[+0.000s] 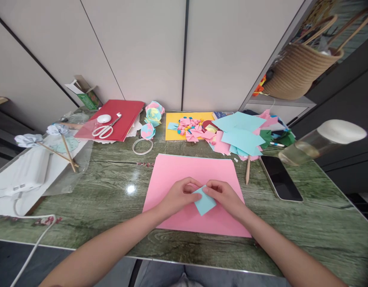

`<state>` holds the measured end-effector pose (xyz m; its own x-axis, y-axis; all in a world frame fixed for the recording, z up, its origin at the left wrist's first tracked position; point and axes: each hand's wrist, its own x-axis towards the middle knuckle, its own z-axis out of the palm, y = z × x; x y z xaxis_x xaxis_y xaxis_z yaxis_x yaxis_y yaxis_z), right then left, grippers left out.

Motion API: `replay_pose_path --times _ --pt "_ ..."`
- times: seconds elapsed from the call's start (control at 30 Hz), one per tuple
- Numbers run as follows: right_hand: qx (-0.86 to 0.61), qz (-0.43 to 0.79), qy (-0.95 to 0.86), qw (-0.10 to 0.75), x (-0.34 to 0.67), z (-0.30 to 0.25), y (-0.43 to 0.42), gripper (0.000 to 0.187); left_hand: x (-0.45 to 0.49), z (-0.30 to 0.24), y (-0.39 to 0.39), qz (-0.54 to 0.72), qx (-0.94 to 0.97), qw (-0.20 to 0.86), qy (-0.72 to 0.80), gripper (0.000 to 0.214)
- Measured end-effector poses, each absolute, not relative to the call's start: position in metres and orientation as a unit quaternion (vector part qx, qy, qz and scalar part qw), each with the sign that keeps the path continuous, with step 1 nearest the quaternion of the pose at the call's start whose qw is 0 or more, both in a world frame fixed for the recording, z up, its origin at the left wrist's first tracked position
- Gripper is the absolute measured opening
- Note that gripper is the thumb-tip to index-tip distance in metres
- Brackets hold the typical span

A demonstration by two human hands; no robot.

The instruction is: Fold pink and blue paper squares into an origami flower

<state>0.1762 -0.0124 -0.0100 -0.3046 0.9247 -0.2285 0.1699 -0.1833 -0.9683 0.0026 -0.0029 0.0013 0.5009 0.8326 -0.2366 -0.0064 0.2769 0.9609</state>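
— So, what sits at the far left of the green table (pixel 91 187)?

— Two white paper flowers on sticks (pixel 57 139), a white charger block (pixel 30 171), then scissors (pixel 104 129) lying on a red folder (pixel 121 115).

— And in the middle?

— A large pink sheet (pixel 178 167) lies flat. Above it, the left hand (pixel 178 196) and the right hand (pixel 224 196) meet, each pinching the top edge of a small light-blue paper (pixel 204 202) between thumb and fingers. The paper hangs just over the pink sheet, its lower corner pointing toward the person.

— Further right?

— A heap of blue and pink paper squares (pixel 240 135), a wooden stick (pixel 247 169), a dark phone (pixel 280 177) lying face up, and a glass jar with a white lid (pixel 321 141).
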Motion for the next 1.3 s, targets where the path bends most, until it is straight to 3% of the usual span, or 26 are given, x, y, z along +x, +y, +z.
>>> replay_pose_path --times 0.7,0.93,1.07,1.3 --pt "-0.496 0.632 -0.493 0.333 0.179 -0.008 -0.014 0.025 0.004 -0.004 -0.005 0.290 0.505 0.704 0.407 0.035" --pt "-0.458 0.639 -0.537 0.306 0.181 -0.007 -0.014 0.018 0.000 -0.002 -0.001 0.384 0.501 0.632 0.450 0.038" --pt "-0.463 0.588 -0.564 0.348 0.178 -0.010 -0.014 0.016 0.002 -0.002 -0.003 0.396 0.492 0.634 0.446 0.042" --pt "-0.497 0.524 -0.599 0.345 0.171 -0.010 -0.019 0.018 0.003 0.000 -0.009 0.407 0.543 0.569 0.465 0.016"
